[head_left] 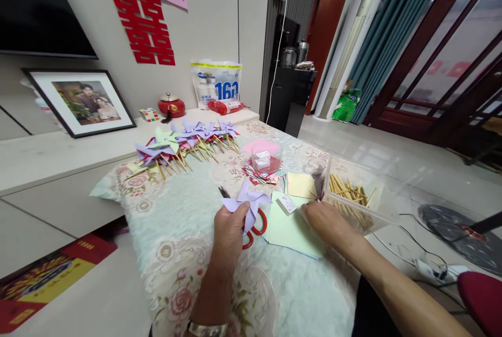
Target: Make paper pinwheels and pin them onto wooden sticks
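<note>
The left hand (229,224) was clenched around a lilac paper pinwheel (246,201), held just above the red-handled scissors (254,229) on the worktop (184,232). The right hand (323,219) rested on green paper sheets (288,229) beside a clear tub of wooden sticks (349,193); its grip could not be determined. Finished pinwheels (184,143) lay well apart at the far edge.
</note>
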### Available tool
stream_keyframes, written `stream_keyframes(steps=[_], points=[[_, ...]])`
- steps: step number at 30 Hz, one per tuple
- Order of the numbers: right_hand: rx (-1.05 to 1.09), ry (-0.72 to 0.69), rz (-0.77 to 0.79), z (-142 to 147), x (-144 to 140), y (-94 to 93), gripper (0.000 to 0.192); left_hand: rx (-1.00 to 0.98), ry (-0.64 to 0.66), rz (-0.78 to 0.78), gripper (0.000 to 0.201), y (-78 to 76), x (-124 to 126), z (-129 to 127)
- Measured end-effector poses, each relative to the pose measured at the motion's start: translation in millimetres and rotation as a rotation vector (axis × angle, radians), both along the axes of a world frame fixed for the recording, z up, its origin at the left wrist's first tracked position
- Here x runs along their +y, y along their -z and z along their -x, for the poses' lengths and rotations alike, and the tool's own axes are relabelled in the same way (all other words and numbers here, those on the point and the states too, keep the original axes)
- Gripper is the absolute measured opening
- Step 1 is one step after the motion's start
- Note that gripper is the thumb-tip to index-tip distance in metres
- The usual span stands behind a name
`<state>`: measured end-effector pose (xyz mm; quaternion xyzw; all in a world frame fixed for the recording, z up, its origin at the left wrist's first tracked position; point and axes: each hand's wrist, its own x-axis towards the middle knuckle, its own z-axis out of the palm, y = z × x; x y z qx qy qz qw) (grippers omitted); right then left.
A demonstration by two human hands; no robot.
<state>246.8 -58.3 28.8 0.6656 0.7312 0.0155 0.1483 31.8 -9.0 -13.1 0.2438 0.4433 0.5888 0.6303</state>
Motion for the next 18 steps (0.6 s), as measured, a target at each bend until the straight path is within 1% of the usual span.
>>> stream_keyframes(steps=[6, 8, 12, 16, 18], points=[[0.0, -0.015, -0.005, -1.2, 0.7, 1.0, 0.027, -0.035, -0.001, -0.035, 0.026, 4.0, 0.9, -1.4], [0.007, 0.001, -0.022, -1.9, -1.7, 0.7, 0.025, -0.045, 0.0, -0.048, 0.027, 4.6, 0.9, -1.8], [0.032, 0.043, -0.05, -3.9, -6.1, -1.7, 0.022, -0.04, -0.012, -0.032, 0.028, 2.0, 0.1, -2.6], [0.03, 0.038, -0.046, -6.6, -6.2, -0.6, 0.017, -0.034, -0.013, -0.025, 0.026, 0.4, -0.3, -2.8], [0.036, 0.034, -0.055, -7.9, -5.3, 1.8, 0.018, -0.022, -0.01, -0.031, 0.024, 1.7, 0.0, -2.6]])
